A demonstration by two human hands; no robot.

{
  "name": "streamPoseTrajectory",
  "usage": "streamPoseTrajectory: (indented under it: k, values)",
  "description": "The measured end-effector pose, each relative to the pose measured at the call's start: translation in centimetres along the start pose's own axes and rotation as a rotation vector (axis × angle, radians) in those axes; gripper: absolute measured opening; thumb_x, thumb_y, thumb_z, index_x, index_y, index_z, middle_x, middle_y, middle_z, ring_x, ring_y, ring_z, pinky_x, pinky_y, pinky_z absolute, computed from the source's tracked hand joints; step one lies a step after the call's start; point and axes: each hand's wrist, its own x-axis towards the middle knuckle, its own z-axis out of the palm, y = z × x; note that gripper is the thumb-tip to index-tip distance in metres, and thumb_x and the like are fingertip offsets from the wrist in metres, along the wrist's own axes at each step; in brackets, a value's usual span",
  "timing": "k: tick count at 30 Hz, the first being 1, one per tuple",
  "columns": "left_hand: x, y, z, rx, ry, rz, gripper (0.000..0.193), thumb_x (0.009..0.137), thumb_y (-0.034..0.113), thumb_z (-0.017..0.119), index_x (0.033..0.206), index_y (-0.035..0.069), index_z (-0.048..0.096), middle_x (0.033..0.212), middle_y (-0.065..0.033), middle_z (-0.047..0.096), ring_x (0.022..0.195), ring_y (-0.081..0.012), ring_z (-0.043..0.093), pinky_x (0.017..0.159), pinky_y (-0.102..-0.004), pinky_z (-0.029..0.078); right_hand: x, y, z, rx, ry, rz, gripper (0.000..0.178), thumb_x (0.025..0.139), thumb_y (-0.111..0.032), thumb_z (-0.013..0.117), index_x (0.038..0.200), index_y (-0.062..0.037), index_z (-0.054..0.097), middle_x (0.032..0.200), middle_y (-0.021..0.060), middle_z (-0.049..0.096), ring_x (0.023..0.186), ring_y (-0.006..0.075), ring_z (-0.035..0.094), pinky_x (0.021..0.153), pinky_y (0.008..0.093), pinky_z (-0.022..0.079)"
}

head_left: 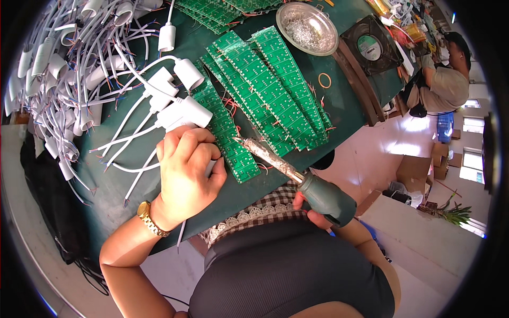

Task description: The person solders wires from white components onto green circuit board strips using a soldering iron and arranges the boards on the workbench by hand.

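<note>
I had left hand (pixel 188 159) clutching a white piece (pixel 211 167), right hand (pixel 318 219) the soldering iron (pixel 326 199) — aimed ten o'clock, presumably for safety.

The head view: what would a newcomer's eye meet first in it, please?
Probably the soldering iron right of centre, its dark green handle in the right hand and its tip near the green circuit boards. Next, perhaps, the big tangle of white sockets and cables at upper left. At the top, a metal bowl holds silvery bits.
</note>
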Motion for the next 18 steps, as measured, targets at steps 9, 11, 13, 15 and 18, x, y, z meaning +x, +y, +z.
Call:
streamPoseTrajectory:
  k: [9,11,13,15,18]
  values:
    - [0.0,-0.2,-0.1,-0.028,0.031,-0.011,0.022,0.057,-0.001,0.071,0.072,0.01,0.059,0.094,-0.0021,0.059,0.094,-0.0245,0.054,0.079,-0.0381,0.038,0.2,-2.2,-0.9,-0.153,-0.132,0.062,0.037,0.079,-0.031,0.066,0.097,0.0004,0.061,0.089,0.0102,0.064,0.08,0.0193,0.064,0.073,0.031,0.052]
    - [0.2,-0.2,0.0,-0.043,0.017,-0.006,0.023,0.056,0.0,0.071,0.073,0.01,0.059,0.095,-0.002,0.058,0.094,-0.0247,0.054,0.079,-0.0373,0.038,-0.2,-1.5,-1.1,-0.236,-0.152,0.058,0.037,0.079,-0.031,0.067,0.098,0.0001,0.061,0.089,0.01,0.064,0.08,0.019,0.064,0.073,0.0306,0.052]
    - [0.3,-0.2,0.0,-0.035,0.01,-0.005,0.023,0.056,0.0,0.071,0.073,0.01,0.06,0.095,-0.0021,0.058,0.094,-0.0251,0.053,0.079,-0.0371,0.037,-1.3,0.4,-1.1,-0.344,-0.118,0.103,0.04,0.078,-0.032,0.07,0.1,0.0002,0.062,0.091,0.0101,0.065,0.082,0.0188,0.065,0.074,0.0305,0.054]
    - [0.1,-0.2,0.0,-0.029,0.007,-0.011,0.023,0.056,0.001,0.071,0.073,0.01,0.06,0.095,-0.0022,0.058,0.095,-0.0253,0.053,0.079,-0.0378,0.037,-0.2,-1.3,-1.3,-0.372,-0.186,0.185,0.04,0.078,-0.031,0.07,0.101,0.0001,0.062,0.092,0.0105,0.066,0.082,0.019,0.066,0.074,0.031,0.054]
    - [0.2,-0.2,-0.1,-0.039,0.009,-0.003,0.023,0.056,0.001,0.071,0.072,0.01,0.059,0.095,-0.0023,0.058,0.095,-0.0253,0.053,0.079,-0.0383,0.038,-2.4,2.5,-0.7,-0.392,-0.133,0.185,0.036,0.079,-0.026,0.07,0.103,-0.0002,0.062,0.093,0.0108,0.066,0.084,0.019,0.066,0.074,0.0319,0.055]
